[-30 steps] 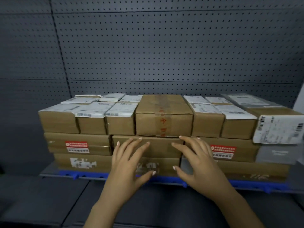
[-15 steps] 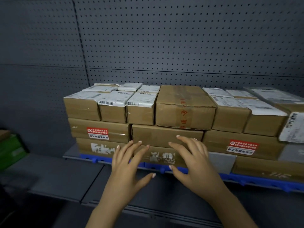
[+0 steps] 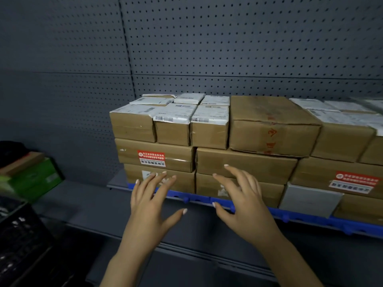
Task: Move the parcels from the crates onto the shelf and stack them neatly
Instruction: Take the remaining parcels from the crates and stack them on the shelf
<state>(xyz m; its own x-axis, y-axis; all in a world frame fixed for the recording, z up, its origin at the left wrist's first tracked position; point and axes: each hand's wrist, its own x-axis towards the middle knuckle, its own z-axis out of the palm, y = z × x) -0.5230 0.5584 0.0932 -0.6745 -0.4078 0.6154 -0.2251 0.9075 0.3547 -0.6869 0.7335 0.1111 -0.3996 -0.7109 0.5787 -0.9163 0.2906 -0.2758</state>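
Brown parcels point(image 3: 244, 166) fill the centre and right of the frame, stacked three high on a grey shelf point(image 3: 83, 204). In front of the lower rows, the left grip point(image 3: 149, 206) and right grip point(image 3: 242, 206) spread their fingers, holding nothing. A green box point(image 3: 35, 179) sits at the left edge and a black crate point(image 3: 18, 241) at lower left.
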